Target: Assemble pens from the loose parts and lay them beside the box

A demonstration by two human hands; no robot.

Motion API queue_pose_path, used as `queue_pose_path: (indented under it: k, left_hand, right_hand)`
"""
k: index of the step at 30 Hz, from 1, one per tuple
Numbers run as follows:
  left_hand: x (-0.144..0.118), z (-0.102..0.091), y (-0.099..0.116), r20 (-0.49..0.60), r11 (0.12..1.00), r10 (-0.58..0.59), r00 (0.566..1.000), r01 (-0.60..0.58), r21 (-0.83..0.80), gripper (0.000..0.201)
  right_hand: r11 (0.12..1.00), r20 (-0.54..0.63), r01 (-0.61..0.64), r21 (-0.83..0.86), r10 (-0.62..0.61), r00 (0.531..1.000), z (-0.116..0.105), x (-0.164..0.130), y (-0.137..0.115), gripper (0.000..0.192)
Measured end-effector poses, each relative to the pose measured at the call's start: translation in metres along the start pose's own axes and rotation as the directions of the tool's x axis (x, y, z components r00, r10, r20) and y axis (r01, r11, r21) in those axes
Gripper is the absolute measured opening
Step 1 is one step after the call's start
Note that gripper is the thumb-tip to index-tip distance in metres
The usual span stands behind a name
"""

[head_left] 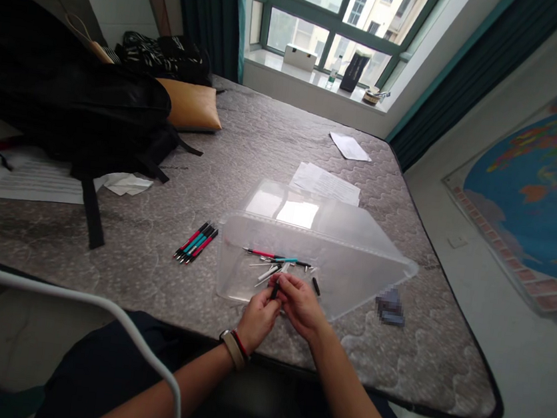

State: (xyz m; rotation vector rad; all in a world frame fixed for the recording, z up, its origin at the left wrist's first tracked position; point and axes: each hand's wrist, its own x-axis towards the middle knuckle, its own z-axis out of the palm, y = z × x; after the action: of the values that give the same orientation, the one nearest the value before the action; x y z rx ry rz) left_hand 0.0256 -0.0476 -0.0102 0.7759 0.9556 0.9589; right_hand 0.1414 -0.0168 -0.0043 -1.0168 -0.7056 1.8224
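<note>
Both hands meet at the near edge of the clear plastic bin (pixel 378 254). Left hand (pixel 257 317) and right hand (pixel 300 305) pinch a black pen barrel (pixel 275 290) between closed fingertips: light, rigid, probably slick, best gripped mid-barrel. Loose pen parts (pixel 277 262) lie just beyond the grip.

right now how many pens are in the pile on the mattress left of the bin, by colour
pile left of the bin:
red pens: 2
teal pens: 2
total: 4
The count is approximate, since the pens lie close together. Both hands, left hand and right hand, hold a black pen, which is not counted.
</note>
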Motion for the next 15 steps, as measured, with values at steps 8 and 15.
queue_pose_path:
  k: [8, 15]
  left_hand:
    - [-0.0006, -0.0033, -0.0065, -0.039, 0.996, 0.083, 0.996, -0.082, 0.029, 0.035]
    - [-0.0021, 0.0, -0.0032, -0.106, 0.993, 0.103, 0.989, -0.096, 0.068, 0.034]
  right_hand:
    - [0.998, 0.014, 0.019, 0.055, -0.019, 1.0, 0.0054, -0.0018, -0.0008, 0.028]
    - [0.998, 0.105, -0.025, 0.058, 0.019, 0.994, 0.0082, -0.0077, -0.0068, 0.039]
